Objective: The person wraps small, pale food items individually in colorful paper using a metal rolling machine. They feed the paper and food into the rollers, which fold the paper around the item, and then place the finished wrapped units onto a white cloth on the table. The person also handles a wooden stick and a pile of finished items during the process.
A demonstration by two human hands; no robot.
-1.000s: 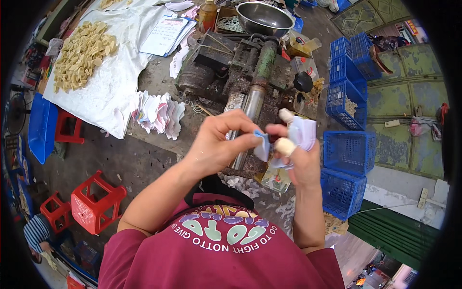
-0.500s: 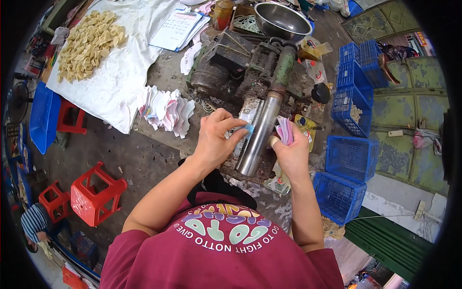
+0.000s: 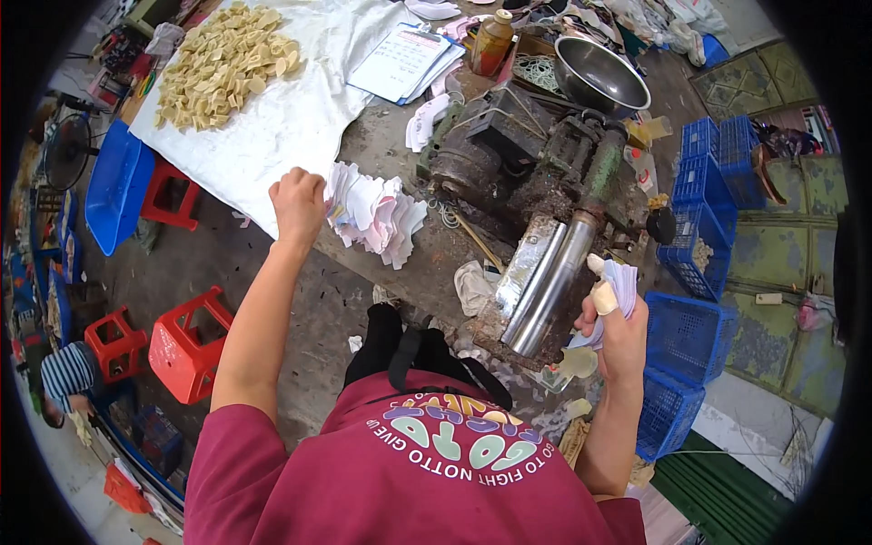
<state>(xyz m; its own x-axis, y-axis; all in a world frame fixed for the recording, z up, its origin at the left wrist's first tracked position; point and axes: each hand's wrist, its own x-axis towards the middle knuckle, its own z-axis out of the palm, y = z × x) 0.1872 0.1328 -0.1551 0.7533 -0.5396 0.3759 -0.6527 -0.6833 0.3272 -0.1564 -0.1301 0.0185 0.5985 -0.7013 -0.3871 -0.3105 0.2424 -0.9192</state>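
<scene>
Leftward now, the left hand point(image 3: 298, 202) grips the fanned pile of white paper sheets point(image 3: 374, 214); the right hand point(image 3: 616, 320) clutches a loose pale paper wad point(image 3: 622, 283) that might slip toward the greasy steel rollers point(image 3: 543, 283).

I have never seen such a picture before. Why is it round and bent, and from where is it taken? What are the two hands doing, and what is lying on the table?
The picture comes from a small wide-angle camera worn on the person's head and looking down, so straight edges bend near the rim. The red shirt at the bottom is the person's own.

The left hand reaches out to a fanned pile of small paper wrappers on the worktable. The right hand, with wrapped fingertips, holds a small stack of similar papers.

Between the hands stands an old roller machine with two metal rollers. Further back lie a white cloth with pale yellowish pieces, a steel bowl, a bottle and a notepad. Blue crates stand to the right.
</scene>
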